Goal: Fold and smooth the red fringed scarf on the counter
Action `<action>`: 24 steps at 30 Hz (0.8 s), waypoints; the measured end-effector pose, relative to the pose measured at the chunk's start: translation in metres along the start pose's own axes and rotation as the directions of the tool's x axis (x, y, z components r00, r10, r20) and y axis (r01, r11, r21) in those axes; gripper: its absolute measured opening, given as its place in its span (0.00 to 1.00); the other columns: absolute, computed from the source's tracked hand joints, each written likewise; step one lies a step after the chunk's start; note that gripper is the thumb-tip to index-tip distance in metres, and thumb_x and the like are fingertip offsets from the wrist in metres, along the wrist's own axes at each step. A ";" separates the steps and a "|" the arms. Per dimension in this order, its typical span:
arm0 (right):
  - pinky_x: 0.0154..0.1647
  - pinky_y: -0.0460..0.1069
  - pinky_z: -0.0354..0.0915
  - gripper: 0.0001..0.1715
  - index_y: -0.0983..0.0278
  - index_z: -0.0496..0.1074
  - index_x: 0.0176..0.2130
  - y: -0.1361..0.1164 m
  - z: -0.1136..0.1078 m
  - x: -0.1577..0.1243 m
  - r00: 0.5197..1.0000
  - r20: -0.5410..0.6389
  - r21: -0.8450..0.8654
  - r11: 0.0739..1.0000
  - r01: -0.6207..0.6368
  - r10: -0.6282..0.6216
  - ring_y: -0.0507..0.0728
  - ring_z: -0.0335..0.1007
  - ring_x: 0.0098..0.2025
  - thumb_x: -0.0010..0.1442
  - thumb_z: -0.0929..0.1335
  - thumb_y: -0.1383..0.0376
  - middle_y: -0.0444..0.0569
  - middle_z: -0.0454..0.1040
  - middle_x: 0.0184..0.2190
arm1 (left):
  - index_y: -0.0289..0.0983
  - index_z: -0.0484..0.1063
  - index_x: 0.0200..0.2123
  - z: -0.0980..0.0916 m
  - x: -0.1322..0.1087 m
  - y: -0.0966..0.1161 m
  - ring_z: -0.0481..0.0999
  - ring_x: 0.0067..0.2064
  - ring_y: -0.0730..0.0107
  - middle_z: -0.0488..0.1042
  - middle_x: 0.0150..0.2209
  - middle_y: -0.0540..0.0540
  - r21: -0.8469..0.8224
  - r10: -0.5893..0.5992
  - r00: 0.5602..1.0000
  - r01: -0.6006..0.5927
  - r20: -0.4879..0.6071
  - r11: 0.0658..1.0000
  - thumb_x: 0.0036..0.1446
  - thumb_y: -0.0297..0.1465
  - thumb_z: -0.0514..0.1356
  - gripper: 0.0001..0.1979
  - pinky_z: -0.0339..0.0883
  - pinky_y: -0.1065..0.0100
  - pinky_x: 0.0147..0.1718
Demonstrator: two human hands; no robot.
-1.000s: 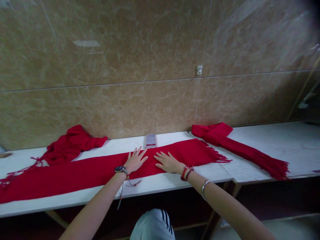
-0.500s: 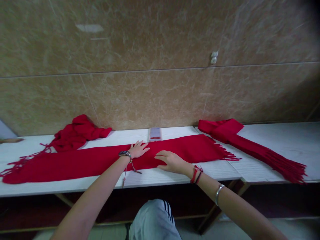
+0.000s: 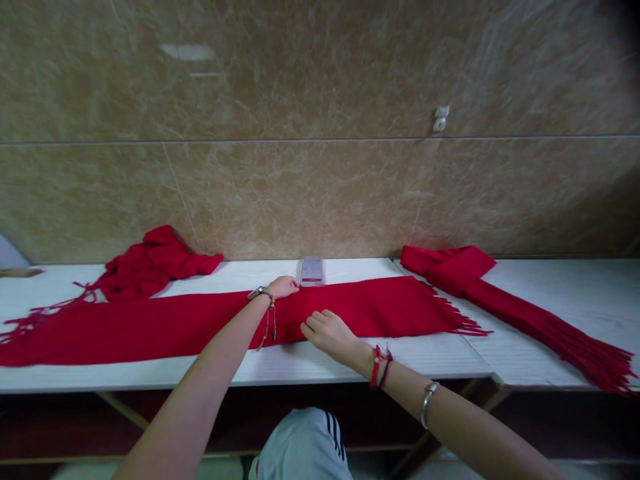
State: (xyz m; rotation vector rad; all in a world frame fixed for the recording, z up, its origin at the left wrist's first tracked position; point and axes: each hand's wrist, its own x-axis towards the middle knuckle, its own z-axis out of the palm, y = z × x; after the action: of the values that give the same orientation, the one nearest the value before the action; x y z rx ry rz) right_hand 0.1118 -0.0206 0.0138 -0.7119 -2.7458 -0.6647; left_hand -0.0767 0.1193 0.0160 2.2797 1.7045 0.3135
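A long red fringed scarf (image 3: 165,327) lies flat across the white table, one fringed end at the left and the other at the right. At the scarf's far edge, near its middle, my left hand (image 3: 284,287) is closed, its fingers pinching the cloth. Nearer to me, my right hand (image 3: 330,335) is curled closed on the scarf's front edge. The fingertips of both hands are partly hidden.
A crumpled red scarf (image 3: 155,263) rests at the back left. Another red scarf (image 3: 465,277), folded over itself, lies at the right across the table seam. A small flat clear-cased item (image 3: 313,271) sits by the marbled wall (image 3: 300,200).
Both hands were lying with fingers stretched out on the scarf. My left hand has moved to the far edge and my right to the front edge, and both have closed.
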 end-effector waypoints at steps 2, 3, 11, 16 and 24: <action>0.31 0.51 0.58 0.07 0.68 0.66 0.37 -0.004 0.002 0.003 0.999 -0.037 -0.012 1.000 -0.002 0.002 0.56 0.62 0.34 0.60 0.60 0.73 0.51 0.68 0.31 | 0.34 0.74 0.32 -0.001 0.005 -0.001 0.71 0.35 0.68 0.76 0.32 0.46 -0.045 0.010 1.000 -0.010 0.011 0.999 0.48 0.33 0.55 0.11 0.61 0.73 0.33; 0.31 0.51 0.57 0.07 0.68 0.66 0.36 -0.005 0.003 0.004 0.999 -0.054 -0.015 1.000 -0.006 0.005 0.57 0.62 0.34 0.60 0.60 0.73 0.51 0.68 0.31 | 0.34 0.74 0.30 -0.001 0.006 -0.001 0.71 0.34 0.68 0.76 0.31 0.47 -0.069 0.016 1.000 -0.015 0.018 0.998 0.48 0.33 0.55 0.11 0.61 0.74 0.33; 0.26 0.51 0.57 0.08 0.69 0.68 0.31 -0.014 0.004 -0.004 0.997 -0.037 -0.033 0.997 -0.064 0.063 0.57 0.62 0.30 0.56 0.61 0.77 0.52 0.68 0.27 | 0.34 0.72 0.25 -0.002 0.007 0.001 0.69 0.31 0.69 0.74 0.26 0.50 -0.222 0.030 0.999 -0.021 0.034 0.975 0.43 0.35 0.57 0.10 0.59 0.73 0.31; 0.25 0.50 0.59 0.07 0.69 0.68 0.31 -0.017 -0.001 -0.008 0.998 -0.007 -0.025 0.998 -0.061 0.060 0.57 0.64 0.30 0.56 0.62 0.77 0.51 0.69 0.27 | 0.34 0.70 0.21 -0.003 0.008 0.005 0.67 0.29 0.70 0.70 0.21 0.52 -0.307 0.015 1.000 -0.013 0.005 0.952 0.42 0.36 0.57 0.10 0.57 0.72 0.28; 0.24 0.49 0.62 0.09 0.69 0.65 0.40 -0.005 -0.020 -0.013 0.993 0.010 -0.045 0.992 -0.116 0.116 0.56 0.66 0.30 0.58 0.60 0.75 0.52 0.69 0.31 | 0.33 0.70 0.24 -0.027 0.007 0.025 0.67 0.30 0.70 0.70 0.23 0.51 -0.485 0.003 0.996 -0.045 -0.087 0.873 0.44 0.40 0.57 0.14 0.59 0.71 0.31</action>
State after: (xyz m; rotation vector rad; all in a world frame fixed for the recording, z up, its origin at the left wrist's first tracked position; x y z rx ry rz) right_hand 0.1229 -0.0392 0.0256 -0.8808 -2.6833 -0.6997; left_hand -0.0617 0.1217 0.0502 1.9322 1.4260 0.7614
